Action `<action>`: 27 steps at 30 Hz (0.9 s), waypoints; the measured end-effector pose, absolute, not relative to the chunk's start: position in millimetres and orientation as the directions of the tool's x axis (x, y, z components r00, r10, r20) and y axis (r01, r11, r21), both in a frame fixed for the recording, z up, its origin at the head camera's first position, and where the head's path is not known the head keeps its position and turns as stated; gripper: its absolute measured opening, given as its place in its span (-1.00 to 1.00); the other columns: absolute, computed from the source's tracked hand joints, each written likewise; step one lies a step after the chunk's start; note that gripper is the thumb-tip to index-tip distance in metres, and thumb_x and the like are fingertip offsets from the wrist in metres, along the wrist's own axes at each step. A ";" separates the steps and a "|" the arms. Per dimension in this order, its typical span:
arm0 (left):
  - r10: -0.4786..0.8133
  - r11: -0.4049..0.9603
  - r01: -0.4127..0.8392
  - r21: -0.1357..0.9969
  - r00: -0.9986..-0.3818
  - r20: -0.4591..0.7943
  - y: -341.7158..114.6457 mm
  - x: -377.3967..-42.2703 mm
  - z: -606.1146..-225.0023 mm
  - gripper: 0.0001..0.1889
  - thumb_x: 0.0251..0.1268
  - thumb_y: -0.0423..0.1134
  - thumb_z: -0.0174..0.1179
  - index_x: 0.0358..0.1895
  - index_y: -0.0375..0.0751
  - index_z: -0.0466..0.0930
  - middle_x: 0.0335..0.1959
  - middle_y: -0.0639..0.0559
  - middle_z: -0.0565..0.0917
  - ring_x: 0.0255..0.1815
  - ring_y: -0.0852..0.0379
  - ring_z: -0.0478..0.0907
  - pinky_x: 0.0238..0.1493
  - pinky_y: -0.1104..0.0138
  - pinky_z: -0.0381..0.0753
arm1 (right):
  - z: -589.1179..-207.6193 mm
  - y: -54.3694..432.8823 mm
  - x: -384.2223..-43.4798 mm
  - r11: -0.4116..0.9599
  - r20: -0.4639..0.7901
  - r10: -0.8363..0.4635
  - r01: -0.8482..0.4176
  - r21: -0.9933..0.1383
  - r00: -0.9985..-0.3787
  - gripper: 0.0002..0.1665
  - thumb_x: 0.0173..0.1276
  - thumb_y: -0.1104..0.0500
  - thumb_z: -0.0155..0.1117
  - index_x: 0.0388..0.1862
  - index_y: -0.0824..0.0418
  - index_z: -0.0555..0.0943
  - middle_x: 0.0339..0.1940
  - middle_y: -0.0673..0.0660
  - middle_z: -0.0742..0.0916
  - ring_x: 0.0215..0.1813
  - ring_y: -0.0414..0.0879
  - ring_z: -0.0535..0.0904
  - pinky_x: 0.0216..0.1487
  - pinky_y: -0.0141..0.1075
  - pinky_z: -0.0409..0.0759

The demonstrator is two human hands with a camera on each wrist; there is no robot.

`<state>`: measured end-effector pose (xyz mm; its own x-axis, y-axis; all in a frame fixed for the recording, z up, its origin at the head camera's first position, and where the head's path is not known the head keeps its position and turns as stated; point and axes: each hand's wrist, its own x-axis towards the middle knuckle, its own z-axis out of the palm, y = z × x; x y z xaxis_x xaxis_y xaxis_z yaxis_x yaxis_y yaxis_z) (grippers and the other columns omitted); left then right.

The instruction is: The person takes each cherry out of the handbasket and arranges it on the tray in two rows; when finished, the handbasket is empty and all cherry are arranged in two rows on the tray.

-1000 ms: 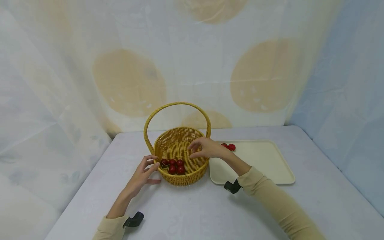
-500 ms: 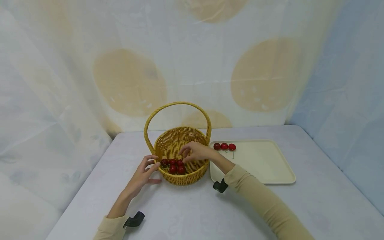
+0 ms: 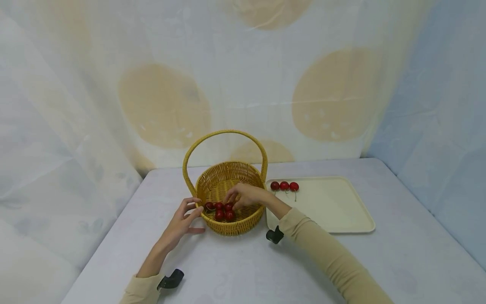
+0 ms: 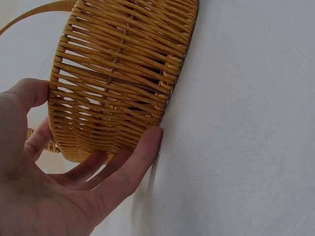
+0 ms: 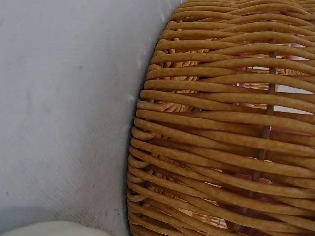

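A woven yellow basket with a tall hoop handle stands at the table's middle. Several dark red cherries lie inside, toward its front left. My left hand holds the basket's left side, thumb and index finger at the rim; in the left wrist view the other fingers lie against the outer wall. Inside the basket, my right hand has thumb and fingertips on either side of the back right cherry. The basket wall mostly hides this hand in the right wrist view.
To the basket's right lies a cream rectangular tray. Three cherries with stems sit in a row at its back left corner. The right forearm crosses the tray's front left part. A patterned curtain hangs behind the table.
My right hand has moved left and down inside the basket, from above its right side to the back right cherry. The tray's cherries came into fuller view. My left hand stays put.
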<state>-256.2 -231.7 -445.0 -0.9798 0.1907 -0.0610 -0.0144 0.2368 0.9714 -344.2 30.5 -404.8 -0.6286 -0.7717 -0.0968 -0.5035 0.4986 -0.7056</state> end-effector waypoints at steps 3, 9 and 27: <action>0.180 0.232 -0.020 0.973 -0.982 -0.064 -231.9 -255.7 -445.0 -0.45 0.42 0.05 0.14 0.33 0.01 0.16 0.42 -0.20 0.19 0.36 -0.32 0.34 -0.15 -0.03 0.76 | -406.5 28.6 -346.3 0.513 -0.109 -0.770 -0.508 -0.692 -0.629 -0.61 0.27 0.38 0.34 0.07 0.16 0.67 0.08 0.17 0.72 0.20 0.08 0.58 0.12 -0.19 0.67; 0.167 0.236 -0.033 0.971 -0.983 -0.074 -232.4 -256.2 -446.7 -0.48 0.41 0.05 0.15 0.31 0.07 0.19 0.40 -0.16 0.22 0.36 -0.30 0.36 -0.15 -0.01 0.76 | -408.5 26.8 -348.1 0.527 -0.121 -0.767 -0.511 -0.679 -0.631 -0.62 0.26 0.40 0.34 0.06 0.19 0.66 0.07 0.19 0.72 0.20 0.11 0.58 0.18 -0.09 0.64; 0.170 0.231 -0.033 0.972 -0.983 -0.074 -232.1 -252.3 -445.5 -0.49 0.41 0.06 0.15 0.30 0.09 0.20 0.39 -0.15 0.23 0.36 -0.29 0.36 -0.16 -0.01 0.77 | -398.8 37.4 -339.5 0.545 -0.060 -0.728 -0.522 -0.656 -0.683 -0.65 0.30 0.29 0.35 0.08 0.12 0.65 -0.03 0.11 0.75 0.07 0.01 0.63 -0.02 -0.26 0.68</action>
